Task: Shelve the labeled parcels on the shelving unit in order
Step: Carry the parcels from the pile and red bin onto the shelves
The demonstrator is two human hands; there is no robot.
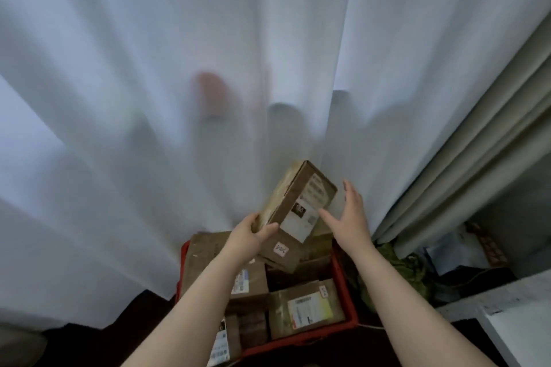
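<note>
Red plastic crate [347,283] on dark floor at 6 o'clock of the view, packed with brown cardboard parcels [304,310] lying flat and overlapping; several carry white printed labels, one a yellowish label, one a small handwritten tag [281,248], text too blurred to read. Left hand [249,235] grasps one box [298,201] by its lower left corner, thumb on the front face, fingers wrapped behind; box lifted clear above the crate contents, tilted with its top toward 1 o'clock. Box: rectangular, matte brown card, taped edge, white shipping label on the lower face. Right hand [347,214] at 3 o'clock of the box, fingers spread and released, palm turned to the box, near it but not touching. Sheer white curtain [208,68] hangs in soft folds directly behind the crate, filling 9 through 1 o'clock. Heavier beige drape [477,140] at 3 o'clock. Green crumpled fabric [399,271] and dark clutter just beside the crate at 4 o'clock; a white ledge [512,331] at 5 o'clock.
</note>
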